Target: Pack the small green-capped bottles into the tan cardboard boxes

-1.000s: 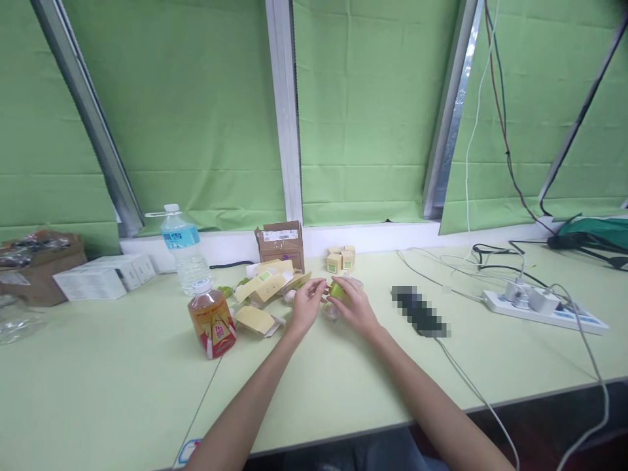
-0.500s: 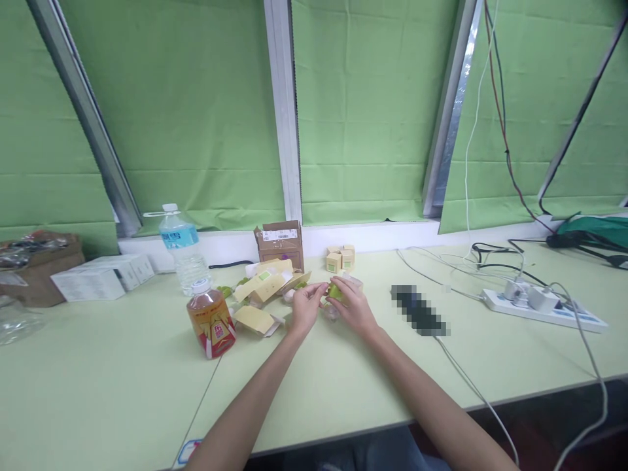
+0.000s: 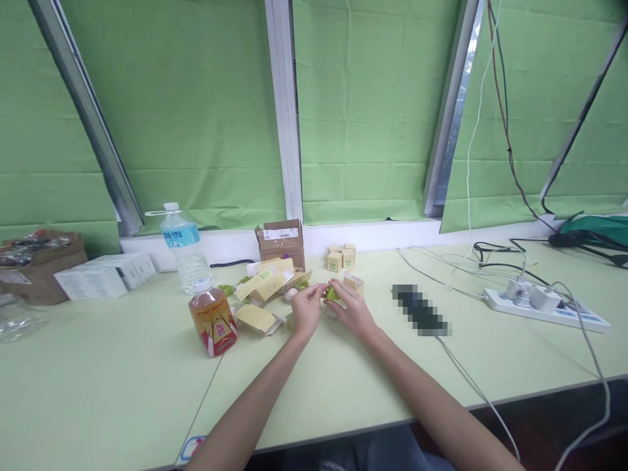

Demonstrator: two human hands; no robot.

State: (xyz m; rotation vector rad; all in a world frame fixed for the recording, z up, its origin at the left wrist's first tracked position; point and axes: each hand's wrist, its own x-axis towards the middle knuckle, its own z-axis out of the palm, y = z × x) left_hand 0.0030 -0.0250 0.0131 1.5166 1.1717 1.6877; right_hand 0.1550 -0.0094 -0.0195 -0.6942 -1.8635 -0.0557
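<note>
Between my two hands is a small green object [image 3: 332, 293], too small to name. My right hand [image 3: 350, 307] has its fingers closed round it. My left hand [image 3: 307, 307] pinches at its left side; whatever its fingertips hold is too small to make out. Just behind my right hand stands a small open carton [image 3: 354, 282]. Left of my left hand lies a heap of flattened yellow cartons [image 3: 267, 282] with green pieces among them, and one unfolded carton [image 3: 256, 318] lies in front of the heap.
Several small closed boxes [image 3: 341, 258] stand near the wall, beside a brown cardboard box [image 3: 280, 243]. A tea bottle [image 3: 212, 318] and a large water bottle [image 3: 185, 252] stand left. Right are a blurred dark object [image 3: 419, 310] with a cable and a power strip [image 3: 547, 307].
My right hand has shifted slightly, and the small open carton behind it shows more. Both hands stay together at the green object.
</note>
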